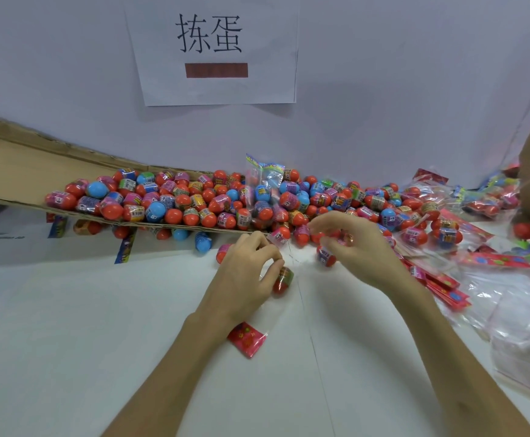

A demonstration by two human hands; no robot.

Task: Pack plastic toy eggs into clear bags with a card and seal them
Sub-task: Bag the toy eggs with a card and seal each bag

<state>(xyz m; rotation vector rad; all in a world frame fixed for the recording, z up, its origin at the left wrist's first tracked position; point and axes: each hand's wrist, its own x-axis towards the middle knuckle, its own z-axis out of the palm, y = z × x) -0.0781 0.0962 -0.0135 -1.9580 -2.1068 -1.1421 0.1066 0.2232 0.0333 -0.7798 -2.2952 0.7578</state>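
Pinching the clear bag (284, 305) at its mouth with my left hand (246, 269), card (247, 339) and one egg (283, 280) inside, I curl my right hand (361, 247) round a second egg (326, 256) beside it. Risk: the limp mouth may close, sending that egg across the tabletop (131, 310) into the pile (194, 200).

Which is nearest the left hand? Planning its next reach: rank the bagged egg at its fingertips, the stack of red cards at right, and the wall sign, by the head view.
1. The bagged egg, at the left hand's fingertips.
2. The stack of red cards, on the table, far right.
3. The wall sign, at the back, above.
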